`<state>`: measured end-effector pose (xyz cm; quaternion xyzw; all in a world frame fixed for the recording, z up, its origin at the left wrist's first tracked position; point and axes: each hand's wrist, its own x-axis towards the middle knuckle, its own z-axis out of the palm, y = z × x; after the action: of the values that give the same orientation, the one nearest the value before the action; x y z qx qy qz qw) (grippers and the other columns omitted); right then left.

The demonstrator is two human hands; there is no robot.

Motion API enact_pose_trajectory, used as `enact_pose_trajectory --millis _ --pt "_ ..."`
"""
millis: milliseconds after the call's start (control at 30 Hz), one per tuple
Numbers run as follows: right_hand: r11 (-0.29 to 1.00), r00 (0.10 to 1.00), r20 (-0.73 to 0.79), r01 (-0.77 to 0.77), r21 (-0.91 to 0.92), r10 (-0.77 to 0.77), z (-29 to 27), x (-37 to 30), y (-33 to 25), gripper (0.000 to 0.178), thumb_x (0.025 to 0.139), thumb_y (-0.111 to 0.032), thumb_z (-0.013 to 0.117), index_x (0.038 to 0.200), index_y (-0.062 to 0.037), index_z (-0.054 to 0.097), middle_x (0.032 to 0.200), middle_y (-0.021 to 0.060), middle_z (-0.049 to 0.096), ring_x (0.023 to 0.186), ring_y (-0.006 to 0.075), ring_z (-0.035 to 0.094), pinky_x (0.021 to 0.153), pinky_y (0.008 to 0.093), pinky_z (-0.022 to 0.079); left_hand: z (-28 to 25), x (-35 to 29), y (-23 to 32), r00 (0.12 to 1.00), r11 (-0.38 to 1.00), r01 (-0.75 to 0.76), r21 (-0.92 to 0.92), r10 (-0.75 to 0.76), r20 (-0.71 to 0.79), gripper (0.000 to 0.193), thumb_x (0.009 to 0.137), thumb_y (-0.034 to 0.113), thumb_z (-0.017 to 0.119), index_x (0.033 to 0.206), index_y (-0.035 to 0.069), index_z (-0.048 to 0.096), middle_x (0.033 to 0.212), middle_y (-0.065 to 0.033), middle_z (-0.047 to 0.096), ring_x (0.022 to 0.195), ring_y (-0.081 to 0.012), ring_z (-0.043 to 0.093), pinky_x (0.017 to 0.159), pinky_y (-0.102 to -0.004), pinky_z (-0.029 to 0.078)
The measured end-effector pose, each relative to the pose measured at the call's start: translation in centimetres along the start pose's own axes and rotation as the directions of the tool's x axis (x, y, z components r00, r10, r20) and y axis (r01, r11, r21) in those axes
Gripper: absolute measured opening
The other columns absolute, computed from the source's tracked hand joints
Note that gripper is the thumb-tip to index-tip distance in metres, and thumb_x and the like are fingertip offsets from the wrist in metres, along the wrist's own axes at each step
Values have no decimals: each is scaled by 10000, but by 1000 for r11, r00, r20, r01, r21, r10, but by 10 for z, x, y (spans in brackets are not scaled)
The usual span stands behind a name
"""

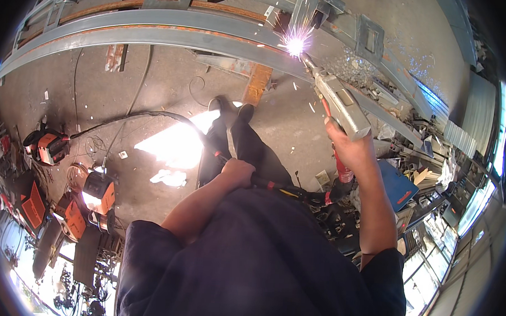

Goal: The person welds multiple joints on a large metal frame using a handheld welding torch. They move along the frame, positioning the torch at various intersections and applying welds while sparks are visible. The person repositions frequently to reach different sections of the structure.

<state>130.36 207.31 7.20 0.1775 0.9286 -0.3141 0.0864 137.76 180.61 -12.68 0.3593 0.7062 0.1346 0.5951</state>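
Note:
In my right hand point(350, 146) I hold a welding gun point(341, 100) with a bulky grey metal body and a red piece along its side. Its narrow nozzle touches or nearly touches a long grey steel beam point(156, 36). There a bright white-violet arc point(295, 46) throws sparks upward, and its glare hides the joint. My left hand point(238, 173) is closed round a black cable point(176, 116) in front of my waist. A red band shows on the cable beside that hand.
Orange-and-black machines point(98, 192) stand on the floor at the left, near loose wires. A rusty steel piece point(258, 83) lies beneath the beam, by my feet. Scrap metal and a blue case point(397, 186) fill the right side. Sunlight patches the concrete floor point(165, 89).

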Motion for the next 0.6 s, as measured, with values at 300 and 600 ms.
enact_pose_trajectory --millis 300,600 --pt "977 977 88 -202 67 196 -3 -5 -3 396 951 -174 729 1317 -41 658 971 97 677 847 204 644 741 360 520 3 -2 0 999 999 -10 35 11 -43 337 773 425 800 988 167 783 959 -75 781 955 -272 758 835 -428 578" --pt "966 968 109 -236 102 225 -6 -8 -8 395 936 -159 728 1316 -64 676 1190 146 747 1091 287 722 937 394 549 -7 -6 6 998 1000 27 6 -27 64 288 858 380 747 1073 188 766 1062 -106 762 1078 -354 713 953 -461 562"
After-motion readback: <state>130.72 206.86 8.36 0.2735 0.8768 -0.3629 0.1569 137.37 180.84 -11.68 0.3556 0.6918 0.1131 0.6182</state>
